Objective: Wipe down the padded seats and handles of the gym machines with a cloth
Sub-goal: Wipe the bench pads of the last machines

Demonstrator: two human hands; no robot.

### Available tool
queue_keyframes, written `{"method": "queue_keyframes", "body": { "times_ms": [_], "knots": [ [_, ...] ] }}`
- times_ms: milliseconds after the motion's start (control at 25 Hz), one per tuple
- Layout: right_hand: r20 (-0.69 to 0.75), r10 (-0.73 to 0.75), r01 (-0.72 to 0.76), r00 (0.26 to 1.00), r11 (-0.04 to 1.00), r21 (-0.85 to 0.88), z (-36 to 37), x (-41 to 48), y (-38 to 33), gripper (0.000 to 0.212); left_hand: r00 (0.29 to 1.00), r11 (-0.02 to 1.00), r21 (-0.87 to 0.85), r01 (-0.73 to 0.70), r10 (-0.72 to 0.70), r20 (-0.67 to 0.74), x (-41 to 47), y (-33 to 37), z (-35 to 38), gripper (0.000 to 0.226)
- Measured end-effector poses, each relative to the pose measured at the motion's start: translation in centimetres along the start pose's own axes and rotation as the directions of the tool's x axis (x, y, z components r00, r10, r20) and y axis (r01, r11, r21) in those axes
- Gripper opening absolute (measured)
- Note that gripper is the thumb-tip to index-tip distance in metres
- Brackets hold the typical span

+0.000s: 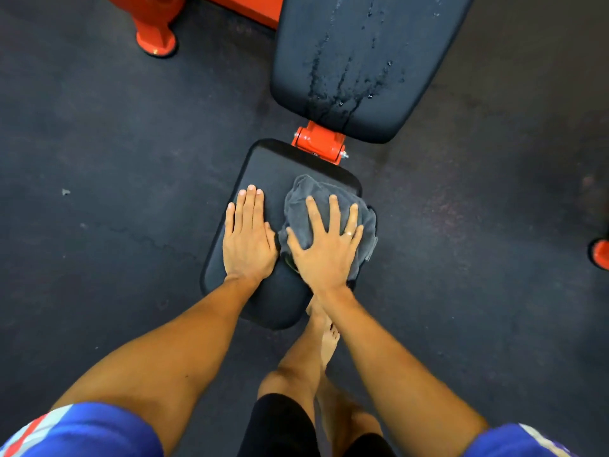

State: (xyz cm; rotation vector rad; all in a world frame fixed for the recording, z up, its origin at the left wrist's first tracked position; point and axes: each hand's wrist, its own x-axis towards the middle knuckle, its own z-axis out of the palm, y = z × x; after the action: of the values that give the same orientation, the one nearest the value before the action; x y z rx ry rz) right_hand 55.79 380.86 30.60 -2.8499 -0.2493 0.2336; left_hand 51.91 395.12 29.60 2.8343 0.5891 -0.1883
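A black padded seat (263, 166) of an orange-framed bench lies below me. On its right half sits a crumpled grey cloth (306, 192). My right hand (324, 249) presses flat on the cloth with fingers spread. My left hand (248, 235) rests flat on the bare pad just left of the cloth, fingers straight and together. Beyond the seat is the black padded backrest (359, 47), streaked with wet drops and runs down its middle.
An orange hinge bracket (318, 143) joins seat and backrest. An orange frame foot (156, 34) stands at the upper left, another orange foot (600, 253) at the right edge. Dark rubber floor (115, 159) surrounds the bench. My bare legs and feet stand below the seat's near end.
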Motion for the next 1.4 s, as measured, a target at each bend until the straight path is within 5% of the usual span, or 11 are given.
{"method": "queue_keyframes", "body": {
  "times_ms": [80, 280, 480, 640, 880, 1040, 1240, 1400],
  "knots": [
    [0.041, 0.024, -0.027, 0.999, 0.998, 0.062, -0.1, 3.1, 0.8, 0.067, 1.000, 1.000, 0.001, 0.011, -0.011, -0.012, 0.1, 0.2, 0.0, 0.066],
    [0.182, 0.401, -0.439, 0.898, 0.843, 0.309, -1.6, 12.1, 2.7, 0.057, 1.000, 1.000, -0.015, 0.017, -0.017, -0.012, 0.4, 0.5, -0.2, 0.065],
    [0.001, 0.455, -0.432, 0.891, 0.846, 0.312, -0.8, 2.5, -1.0, 0.070, 0.999, 1.000, 0.014, -0.010, 0.010, -0.030, 0.0, 0.3, -0.1, 0.064],
    [0.056, 0.490, -0.479, 0.870, 0.810, 0.338, -0.1, -6.8, -3.6, 0.072, 0.999, 0.998, 0.056, -0.013, 0.016, -0.042, 0.3, 0.1, 0.3, 0.062],
    [0.036, 0.530, -0.510, 0.847, 0.792, 0.336, -0.4, 3.8, -0.8, 0.071, 0.996, 0.998, 0.030, -0.061, 0.063, -0.058, 0.1, 0.0, 0.5, 0.063],
    [0.006, 0.538, -0.515, 0.843, 0.804, 0.297, 0.2, 2.2, -1.3, 0.070, 0.996, 0.996, 0.033, -0.088, 0.089, -0.033, 0.3, -0.5, 0.9, 0.063],
    [0.073, 0.537, -0.539, 0.841, 0.816, 0.208, 0.3, -6.3, -4.5, 0.067, 0.940, 0.962, 0.008, -0.274, 0.266, 0.215, -2.1, -3.7, -1.6, 0.061],
    [0.151, 0.575, -0.594, 0.804, 0.771, 0.229, -2.7, -9.2, -6.5, 0.060, 0.891, 0.965, -0.153, -0.211, 0.254, 0.376, -2.2, -4.6, -7.2, 0.052]
  ]
}}
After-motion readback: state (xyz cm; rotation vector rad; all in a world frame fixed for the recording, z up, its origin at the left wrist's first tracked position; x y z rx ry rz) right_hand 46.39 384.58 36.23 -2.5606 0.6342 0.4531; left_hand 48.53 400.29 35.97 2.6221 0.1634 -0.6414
